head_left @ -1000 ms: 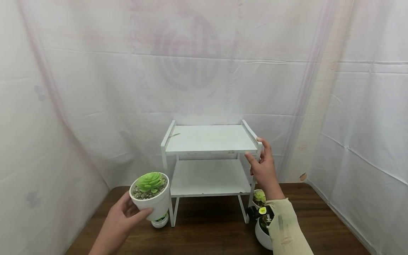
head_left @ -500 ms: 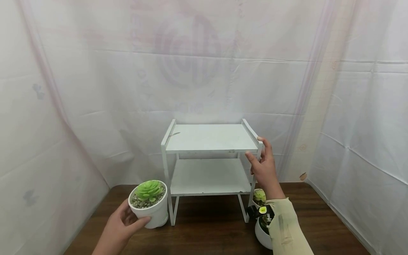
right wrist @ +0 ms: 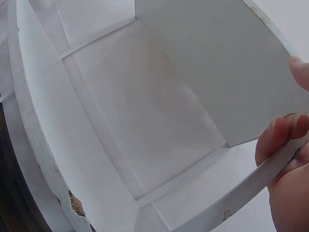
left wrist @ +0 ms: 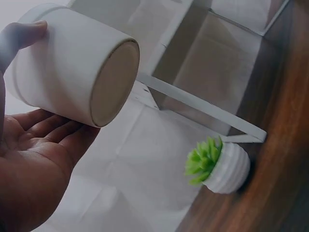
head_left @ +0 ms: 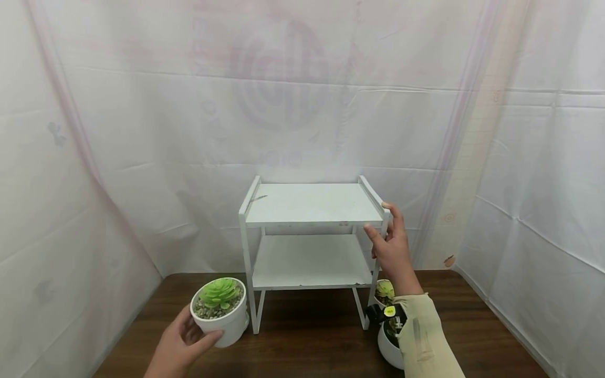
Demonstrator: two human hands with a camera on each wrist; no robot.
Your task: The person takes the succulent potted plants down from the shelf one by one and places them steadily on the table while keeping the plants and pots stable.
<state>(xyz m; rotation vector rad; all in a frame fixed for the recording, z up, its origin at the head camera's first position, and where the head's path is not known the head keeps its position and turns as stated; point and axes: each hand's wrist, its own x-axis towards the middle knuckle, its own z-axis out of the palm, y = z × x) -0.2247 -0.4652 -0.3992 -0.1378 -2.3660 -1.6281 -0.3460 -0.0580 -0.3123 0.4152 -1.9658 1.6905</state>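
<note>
My left hand [head_left: 178,338] grips a potted succulent [head_left: 219,310], a green rosette on gravel in a white pot, left of the white two-tier shelf [head_left: 312,262]. In the left wrist view the underside of the pot [left wrist: 116,84] shows, raised off the table, with the thumb on one side and fingers on the other. Below it a smaller succulent in a ribbed white pot [left wrist: 227,169] stands by the shelf's foot; in the head view the held pot hides most of it. My right hand [head_left: 392,249] holds the shelf's front right post, near the top corner, fingers curled round it.
Two more potted plants stand at the right of the shelf: one behind [head_left: 384,291], and a round white pot [head_left: 389,346] partly hidden by the right sleeve [head_left: 425,336]. The dark wooden table [head_left: 302,352] is enclosed by white sheeting [head_left: 293,105].
My left hand has lowered the potted succulent toward the table, so it now covers the small pot behind it. My right hand stays on the shelf post.
</note>
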